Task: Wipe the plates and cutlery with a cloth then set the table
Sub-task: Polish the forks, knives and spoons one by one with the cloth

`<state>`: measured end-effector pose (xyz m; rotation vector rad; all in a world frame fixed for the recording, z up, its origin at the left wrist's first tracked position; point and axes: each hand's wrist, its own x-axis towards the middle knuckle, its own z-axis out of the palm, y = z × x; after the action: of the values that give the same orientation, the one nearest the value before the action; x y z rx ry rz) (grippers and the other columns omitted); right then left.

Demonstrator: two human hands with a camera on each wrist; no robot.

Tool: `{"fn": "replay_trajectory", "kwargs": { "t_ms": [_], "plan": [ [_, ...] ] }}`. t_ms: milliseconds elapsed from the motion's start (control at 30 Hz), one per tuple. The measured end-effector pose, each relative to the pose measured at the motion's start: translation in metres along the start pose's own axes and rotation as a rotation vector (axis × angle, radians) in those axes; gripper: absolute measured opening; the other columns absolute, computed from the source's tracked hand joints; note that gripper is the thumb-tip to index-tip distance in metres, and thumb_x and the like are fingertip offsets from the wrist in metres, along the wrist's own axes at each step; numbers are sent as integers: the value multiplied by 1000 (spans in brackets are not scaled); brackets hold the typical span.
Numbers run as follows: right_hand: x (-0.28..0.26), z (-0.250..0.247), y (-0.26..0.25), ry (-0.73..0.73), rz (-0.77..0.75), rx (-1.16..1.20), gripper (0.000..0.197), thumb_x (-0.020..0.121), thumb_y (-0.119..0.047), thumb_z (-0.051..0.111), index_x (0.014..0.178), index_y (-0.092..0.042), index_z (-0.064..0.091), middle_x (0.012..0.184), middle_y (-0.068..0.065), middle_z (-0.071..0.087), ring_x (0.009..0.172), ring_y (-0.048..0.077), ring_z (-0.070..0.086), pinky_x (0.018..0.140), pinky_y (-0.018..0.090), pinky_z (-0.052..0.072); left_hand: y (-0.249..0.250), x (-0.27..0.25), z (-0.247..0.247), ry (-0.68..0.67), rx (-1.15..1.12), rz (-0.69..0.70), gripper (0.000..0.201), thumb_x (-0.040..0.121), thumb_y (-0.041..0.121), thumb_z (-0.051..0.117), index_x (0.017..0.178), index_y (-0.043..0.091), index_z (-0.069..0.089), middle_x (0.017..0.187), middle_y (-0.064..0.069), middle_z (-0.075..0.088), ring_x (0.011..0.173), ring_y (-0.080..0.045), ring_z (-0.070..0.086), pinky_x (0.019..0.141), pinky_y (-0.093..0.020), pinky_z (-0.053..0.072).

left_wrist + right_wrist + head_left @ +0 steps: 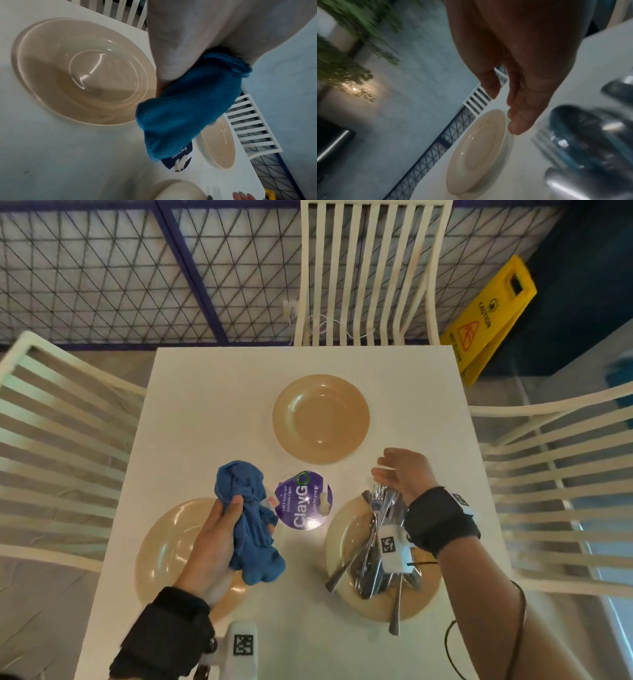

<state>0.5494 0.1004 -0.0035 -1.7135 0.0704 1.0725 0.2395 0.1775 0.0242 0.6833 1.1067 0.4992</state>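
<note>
Three beige plates sit on the white table (212, 392). My left hand (212, 542) hovers over the near-left plate (161, 546) and grips a bunched blue cloth (250, 518); the left wrist view shows the cloth (185, 108) hanging from that hand (180, 40) beside this plate (77, 74). A pile of forks and spoons (373, 546) lies on the near-right plate (346, 546). My right hand (387, 470) hovers just above the fork tines, fingers relaxed and empty, as the right wrist view confirms (518, 108). The far plate (321, 418) is bare.
A round purple sticker (304, 505) lies on the table between the plates. White slatted chairs stand at the left (51, 440), far (370, 268) and right (565, 491) sides. A yellow caution sign (489, 316) stands on the floor beyond the far right corner.
</note>
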Motion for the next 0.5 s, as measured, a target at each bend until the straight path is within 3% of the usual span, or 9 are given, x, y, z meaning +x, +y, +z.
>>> {"fn": "replay_trajectory", "kwargs": {
  "t_ms": [67,167,267,433,500],
  "plan": [
    [-25,-26,8,35,-49,-85,10,98,-8,56,97,-8,66,96,18,67,80,32,67,89,51,57,-8,-8,0,-25,15,-12,51,90,44,56,131,13,56,104,-22,68,81,-29,70,80,-47,55],
    [-56,-62,37,138,-85,-308,16,98,-12,56,92,-8,70,82,15,72,70,29,65,83,54,58,-20,-21,3,-56,63,-34,46,94,44,55,131,16,59,109,-22,71,88,-31,70,83,-46,55],
    [-75,-84,72,187,-53,-519,23,96,-19,56,81,-14,73,79,13,75,78,33,73,82,49,61,-30,-33,6,-61,103,-41,42,97,42,53,130,17,60,108,-21,72,91,-32,71,83,-45,55],
    [-74,-92,114,208,31,-706,26,92,-25,59,73,-11,71,79,10,71,77,30,67,75,36,56,-46,-48,10,-88,196,-58,40,100,43,53,131,19,60,115,-21,72,95,-33,72,89,-49,54],
    [-68,-88,121,189,47,-751,27,91,-31,61,81,-9,74,84,10,72,80,30,68,79,37,57,-50,-53,11,-94,222,-49,36,102,40,52,131,20,60,117,-23,71,95,-34,72,90,-49,54]
  ]
}}
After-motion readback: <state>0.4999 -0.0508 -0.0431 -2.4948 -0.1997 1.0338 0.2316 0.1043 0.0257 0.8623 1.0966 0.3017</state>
